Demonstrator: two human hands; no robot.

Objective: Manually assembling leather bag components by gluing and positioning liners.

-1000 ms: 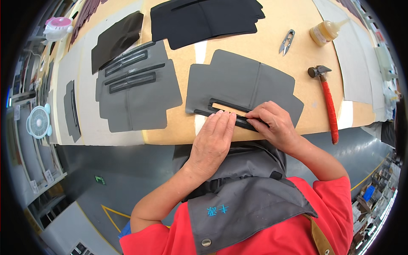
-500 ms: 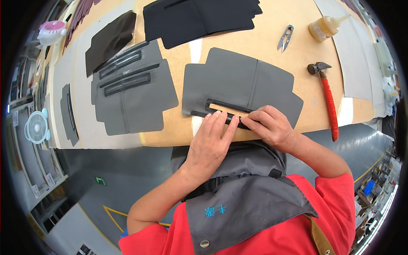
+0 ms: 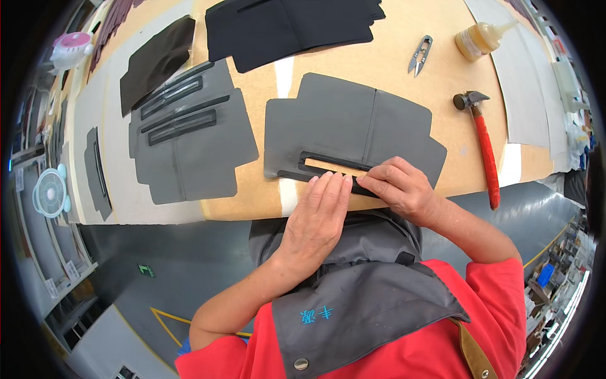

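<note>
A grey flat panel (image 3: 328, 120) with cut corners and a seam down it lies before me. Near its close edge is a long narrow slot with a black border (image 3: 304, 156); the tan tabletop shows through it. A black strip (image 3: 290, 175) runs along the panel below the slot. My left hand (image 3: 317, 218) lies with straight fingers side by side, their tips on the strip. To its right, my right hand (image 3: 399, 189) is closed, thumb and fingers pinching the strip near its right part. The fingers hide some of the strip.
More grey panels with black-edged slots (image 3: 211, 164) lie at left, beside a dark brown piece (image 3: 158, 60). Black panels (image 3: 284, 28) sit at the back. At right are thread snips (image 3: 420, 55), a glue bottle (image 3: 478, 42) and a red-handled hammer (image 3: 485, 151).
My left fingers have drawn together, and their tips sit slightly lower on the strip. My right hand keeps its pinch. The whole view has shifted a little.
</note>
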